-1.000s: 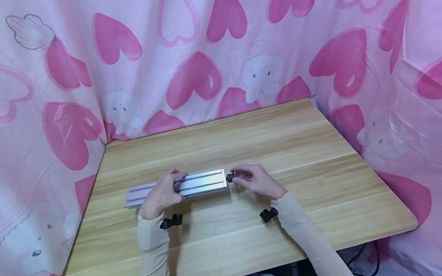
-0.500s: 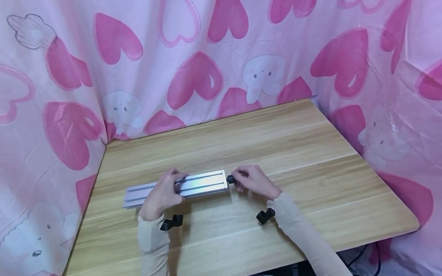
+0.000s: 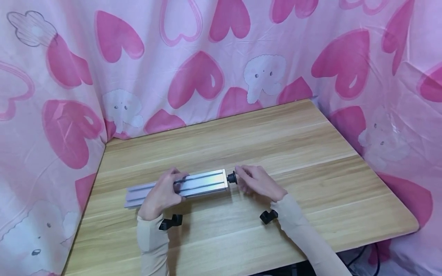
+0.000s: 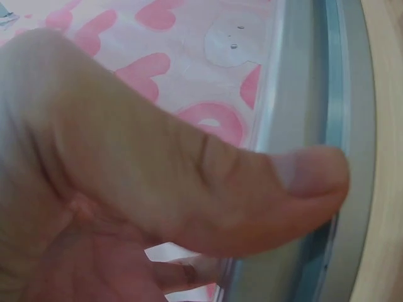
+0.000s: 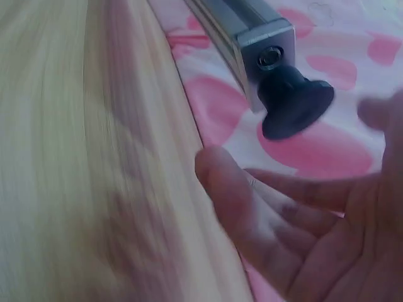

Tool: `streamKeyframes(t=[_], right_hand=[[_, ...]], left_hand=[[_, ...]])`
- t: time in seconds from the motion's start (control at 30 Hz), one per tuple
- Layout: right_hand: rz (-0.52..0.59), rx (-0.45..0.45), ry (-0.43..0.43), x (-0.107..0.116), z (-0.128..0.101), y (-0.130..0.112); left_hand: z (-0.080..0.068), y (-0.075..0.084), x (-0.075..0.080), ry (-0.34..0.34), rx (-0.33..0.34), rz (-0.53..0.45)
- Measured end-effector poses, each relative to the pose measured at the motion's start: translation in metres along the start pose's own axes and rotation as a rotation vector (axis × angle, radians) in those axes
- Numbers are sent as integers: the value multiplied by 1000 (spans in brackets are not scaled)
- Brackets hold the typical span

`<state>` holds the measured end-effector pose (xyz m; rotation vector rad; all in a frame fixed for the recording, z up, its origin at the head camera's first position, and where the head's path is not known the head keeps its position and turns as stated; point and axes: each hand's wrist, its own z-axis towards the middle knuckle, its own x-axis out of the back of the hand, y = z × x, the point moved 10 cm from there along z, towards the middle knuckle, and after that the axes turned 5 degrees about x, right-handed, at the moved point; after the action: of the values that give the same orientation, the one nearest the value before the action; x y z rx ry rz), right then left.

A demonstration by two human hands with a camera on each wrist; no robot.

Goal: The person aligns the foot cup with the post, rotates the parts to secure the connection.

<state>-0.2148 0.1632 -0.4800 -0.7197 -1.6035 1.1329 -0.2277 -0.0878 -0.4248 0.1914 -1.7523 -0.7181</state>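
A: Left fingers?
B: My left hand point(image 3: 161, 193) wraps the rail point(image 3: 202, 183), thumb point(image 4: 296, 189) pressed along its slot, I'd say to keep it from rolling.
A: Right?
B: My right hand point(image 3: 257, 182) is loose, fingers point(image 5: 252, 201) spread, pinching nothing, just at 3 o'clock of the knob point(image 3: 231, 178).
A: Knob where?
B: In the rail's right end face. Rail lies flat on the table point(image 3: 310, 153), 9 to 3 o'clock, near the front edge.
A: Rest?
B: Pink heart cloth point(image 3: 193, 76) behind.
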Motion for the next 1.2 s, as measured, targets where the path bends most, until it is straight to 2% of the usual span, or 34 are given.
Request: streamKeyframes(t=[0.1,0.2,0.33,0.53,0.8,1.2], right_hand=[[-79,111,-7,4,-5,-14],[-108,240,-18,3,-7,-27],[-130,309,-10,0,-6,-33],[-157,287,14,1,-5,-31],[-191,247,-2,1,-4,-25],[-51,82,-54,-8,1,-10]], left_hand=[[1,0,0,-6,16,-6],[1,-1,-2,-12,26,-7],[0,-1,-4,-17,22,-14],[0,0,-5,-8,5,-17],[-1,3,-5,-11,-11,-12],[-1,8,-5,8,-24,-18]])
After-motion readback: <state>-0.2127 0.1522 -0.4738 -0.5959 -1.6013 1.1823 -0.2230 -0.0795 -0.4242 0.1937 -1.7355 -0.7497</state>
